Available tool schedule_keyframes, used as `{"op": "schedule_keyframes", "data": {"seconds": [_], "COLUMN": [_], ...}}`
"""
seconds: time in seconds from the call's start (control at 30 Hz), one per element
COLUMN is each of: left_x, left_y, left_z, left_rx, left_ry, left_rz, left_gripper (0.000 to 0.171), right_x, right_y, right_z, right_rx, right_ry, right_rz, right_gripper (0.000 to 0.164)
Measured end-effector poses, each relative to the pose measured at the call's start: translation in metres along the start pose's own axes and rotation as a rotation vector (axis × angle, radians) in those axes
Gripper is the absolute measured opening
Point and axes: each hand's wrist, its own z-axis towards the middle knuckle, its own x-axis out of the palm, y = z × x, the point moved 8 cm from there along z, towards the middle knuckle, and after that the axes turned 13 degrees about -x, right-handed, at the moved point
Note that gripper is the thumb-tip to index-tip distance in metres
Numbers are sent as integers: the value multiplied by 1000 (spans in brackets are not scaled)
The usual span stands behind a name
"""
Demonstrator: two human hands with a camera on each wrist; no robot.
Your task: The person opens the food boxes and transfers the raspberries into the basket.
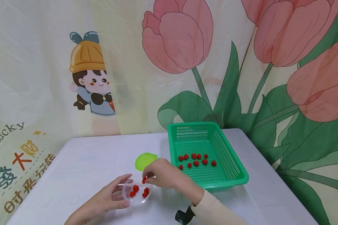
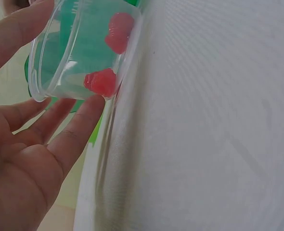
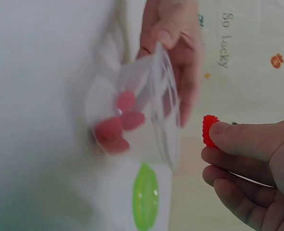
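Observation:
A clear plastic cup (image 1: 136,197) stands on the white table with several red raspberries (image 2: 103,82) at its bottom. My left hand (image 1: 112,195) holds it from the left, the thumb on the near side and the fingers around the far side. Over the cup's mouth, my right hand (image 1: 164,175) pinches one raspberry (image 3: 210,130) between thumb and fingertips. In the right wrist view this raspberry is outside the cup, just beyond its rim. To the right stands a green basket (image 1: 228,150) with several more raspberries (image 1: 196,163) scattered over its floor.
A bright green lid (image 1: 145,161) lies on the table behind the cup, left of the basket. A small black object (image 1: 184,216) shows at the right forearm, near the front edge. Behind the table (image 1: 87,162) hangs a cloth printed with tulips (image 1: 180,34).

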Motion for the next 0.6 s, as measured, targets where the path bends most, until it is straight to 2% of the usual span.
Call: {"op": "schedule_keyframes", "data": {"seconds": [0.3, 0.43, 0.6], "left_x": [-1, 0, 0], "left_y": [1, 0, 0], "left_z": [-1, -2, -2], "left_rx": [12, 17, 19], "left_ry": [-9, -6, -14], "left_rz": [16, 14, 26], "left_gripper": [88, 88, 88], "right_x": [-53, -64, -67], "right_y": [-39, -54, -75], "right_z": [-54, -75, -97], "right_rx": [115, 120, 129], "right_ry": [-182, -216, -225], "right_rz": [75, 67, 66], "right_gripper": [8, 7, 7]}}
